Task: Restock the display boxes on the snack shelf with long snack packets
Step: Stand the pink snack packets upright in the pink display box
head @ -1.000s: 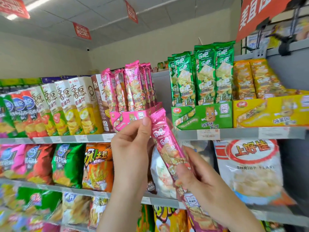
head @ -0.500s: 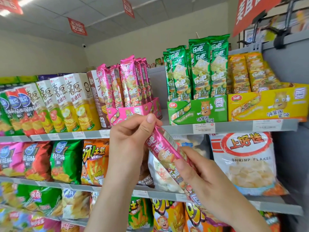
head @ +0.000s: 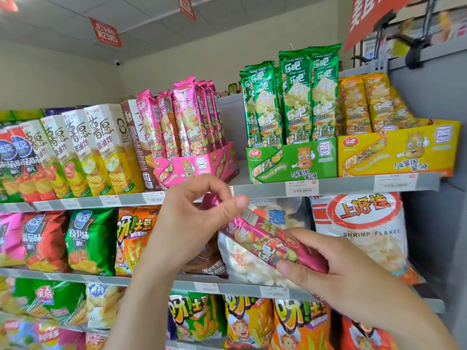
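I hold a long pink snack packet (head: 262,238) slanted in front of the middle shelf. My left hand (head: 192,221) pinches its upper end between thumb and fingers. My right hand (head: 336,271) grips its lower part. Just above, on the top shelf, stands the pink display box (head: 197,165) with several upright pink packets (head: 187,117). To its right are a green display box (head: 290,160) with green packets (head: 293,97) and a yellow display box (head: 399,150) with yellow packets (head: 366,102).
Tall chip cartons (head: 98,147) stand left of the pink box. A grey shelf edge (head: 341,185) carries price tags. Chip bags (head: 88,238) and a shrimp flakes bag (head: 364,228) fill the lower shelves. A grey panel (head: 434,147) closes the right side.
The pink packet has tipped from nearly upright to a flatter slant and sunk lower below the top shelf. Both hands moved with it, the right one sliding up around its lower part.
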### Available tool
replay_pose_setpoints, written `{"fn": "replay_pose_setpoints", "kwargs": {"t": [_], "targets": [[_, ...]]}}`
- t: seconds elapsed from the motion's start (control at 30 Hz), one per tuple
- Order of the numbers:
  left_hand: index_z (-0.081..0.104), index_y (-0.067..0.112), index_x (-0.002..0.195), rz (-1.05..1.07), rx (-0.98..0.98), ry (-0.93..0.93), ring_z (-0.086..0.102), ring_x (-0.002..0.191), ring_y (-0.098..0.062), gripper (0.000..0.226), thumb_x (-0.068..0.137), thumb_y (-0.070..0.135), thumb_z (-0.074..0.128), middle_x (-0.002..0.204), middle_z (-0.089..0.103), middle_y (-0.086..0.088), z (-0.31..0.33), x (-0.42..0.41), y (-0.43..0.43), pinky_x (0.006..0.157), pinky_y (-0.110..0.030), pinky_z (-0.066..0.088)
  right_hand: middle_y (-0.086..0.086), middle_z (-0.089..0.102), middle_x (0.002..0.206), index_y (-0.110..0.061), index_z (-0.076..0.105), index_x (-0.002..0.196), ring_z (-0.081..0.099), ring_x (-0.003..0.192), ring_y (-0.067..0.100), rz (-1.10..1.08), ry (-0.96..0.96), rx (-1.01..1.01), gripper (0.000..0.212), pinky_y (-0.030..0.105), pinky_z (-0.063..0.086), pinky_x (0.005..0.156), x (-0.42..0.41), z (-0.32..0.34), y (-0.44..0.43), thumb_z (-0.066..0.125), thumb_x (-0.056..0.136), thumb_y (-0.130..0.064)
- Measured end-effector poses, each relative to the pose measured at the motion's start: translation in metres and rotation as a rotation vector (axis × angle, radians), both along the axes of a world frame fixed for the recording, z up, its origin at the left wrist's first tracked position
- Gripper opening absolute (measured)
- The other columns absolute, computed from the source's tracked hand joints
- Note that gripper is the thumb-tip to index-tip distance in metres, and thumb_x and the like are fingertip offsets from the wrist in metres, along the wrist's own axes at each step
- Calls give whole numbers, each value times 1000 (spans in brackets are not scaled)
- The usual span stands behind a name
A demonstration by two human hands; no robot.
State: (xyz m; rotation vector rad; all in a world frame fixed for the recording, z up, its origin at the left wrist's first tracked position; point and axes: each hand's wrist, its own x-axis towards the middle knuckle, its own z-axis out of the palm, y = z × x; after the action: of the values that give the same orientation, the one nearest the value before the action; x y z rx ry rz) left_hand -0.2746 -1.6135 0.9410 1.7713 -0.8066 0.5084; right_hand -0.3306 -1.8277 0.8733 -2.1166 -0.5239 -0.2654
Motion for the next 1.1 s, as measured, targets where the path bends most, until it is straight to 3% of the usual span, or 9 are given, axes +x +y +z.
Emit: {"fn": "replay_pose_setpoints", "kwargs": {"t": [0.1, 0.27, 0.43, 0.6, 0.8, 0.9, 0.97, 1.03, 1.1], "targets": [[79, 27, 77, -32, 146, -26, 53, 70, -3, 18, 62, 38, 80, 79, 60, 3, -2, -3, 6, 65, -15, 42, -8, 68, 82, -45, 59, 115, 62, 63, 6, -15, -7, -15, 47, 19, 44, 56, -2, 1, -4, 54, 79, -74], [79, 35, 88, 5, 303, -88, 54, 87, -1, 21, 67, 36, 78, 97, 55, 4, -9, -10, 10, 74, -11, 43, -3, 66, 79, -36, 62, 113, 60, 58, 7, -55, -4, -44, 57, 25, 43, 54, -3, 4, -3, 53, 75, -78], [79, 26, 98, 418, 443, -587, 48, 121, -29, 21, 91, 37, 63, 122, 63, -3, -24, -15, -6, 100, -47, 40, 0, 61, 70, -36, 62, 99, 53, 56, 11, -100, -60, 32, 41, 25, 37, 54, 2, 4, 13, 53, 79, -70], [77, 23, 102, 480, 491, -736, 43, 138, -29, 26, 94, 37, 57, 128, 65, 2, -35, -19, -12, 119, -51, 16, -5, 68, 83, -36, 62, 102, 63, 75, 12, -73, -50, 77, 40, 39, 51, 76, 3, 4, 21, 56, 78, -66], [77, 25, 104, 338, 574, -772, 56, 125, -22, 30, 92, 46, 58, 115, 70, 3, -39, -19, -11, 115, -52, 29, -1, 65, 80, -34, 62, 96, 60, 70, 14, -76, -68, 32, 33, 42, 50, 70, 3, 5, 21, 56, 75, -60], [80, 23, 97, 346, 517, -802, 64, 110, -23, 24, 91, 38, 62, 107, 72, 2, -40, -15, -11, 109, -54, 35, -1, 69, 85, -33, 63, 103, 64, 76, 18, -7, -38, 74, 27, 43, 52, 73, 3, 5, 23, 62, 81, -48], [80, 19, 92, 349, 417, -777, 65, 103, -23, 22, 89, 34, 64, 102, 73, 2, -39, -10, -6, 110, -49, 35, -11, 69, 85, -37, 62, 116, 62, 69, 5, 59, -8, 131, 34, 25, 50, 63, 2, 5, 19, 65, 82, -41], [80, 15, 89, 345, 317, -736, 64, 99, -19, 22, 87, 31, 65, 97, 73, 0, -38, -6, 0, 109, -44, 36, -24, 70, 93, -41, 61, 125, 64, 74, -7, 95, -8, 209, 46, 7, 44, 63, -2, 5, 13, 69, 80, -36], [79, 12, 88, 335, 248, -707, 63, 94, -14, 21, 86, 28, 67, 94, 72, 0, -40, -5, 3, 104, -37, 40, -22, 71, 103, -44, 65, 119, 67, 81, -4, 90, -44, 324, 45, 6, 45, 64, -5, 7, 9, 73, 76, -35]]}}
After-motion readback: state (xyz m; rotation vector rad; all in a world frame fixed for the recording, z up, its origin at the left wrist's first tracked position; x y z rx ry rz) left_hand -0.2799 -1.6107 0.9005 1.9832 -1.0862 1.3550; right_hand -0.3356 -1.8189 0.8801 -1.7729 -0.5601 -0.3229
